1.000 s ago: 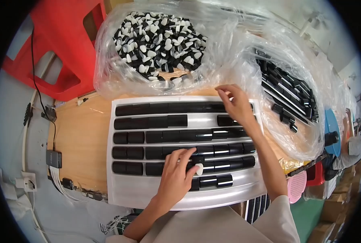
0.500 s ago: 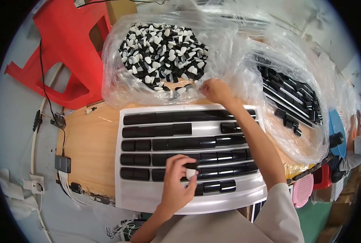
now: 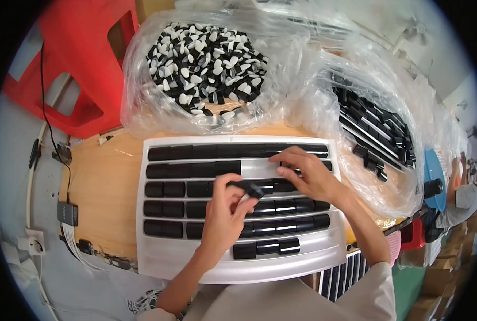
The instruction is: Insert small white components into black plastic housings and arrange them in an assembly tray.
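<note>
My left hand (image 3: 223, 216) is closed on a short black cap (image 3: 254, 190), pinched between thumb and fingers above the middle rows of the silver-white tray (image 3: 185, 254). Long rows of black cylindrical pieces (image 3: 195, 151) lie in the tray's grooves. My right hand (image 3: 312, 174) hovers over the second row from the back, at the right end of a gap. Its thumb and fingers are apart, and nothing shows between them. Black pieces under its palm are partly hidden. A short row of black pieces (image 3: 267, 248) lies near the front.
Behind the tray, a clear plastic bag (image 3: 134, 107) holds a heap of black and white caps (image 3: 206, 64). Another bag with black tubes (image 3: 377, 120) lies at the back right. A red stool (image 3: 83, 64) stands at the left. A black box with cables (image 3: 67, 213) sits at the table's left edge.
My right hand has come back from beside the cap heap to above the tray. My left hand has turned the cap, so its white face no longer shows. The view has shifted slightly.
</note>
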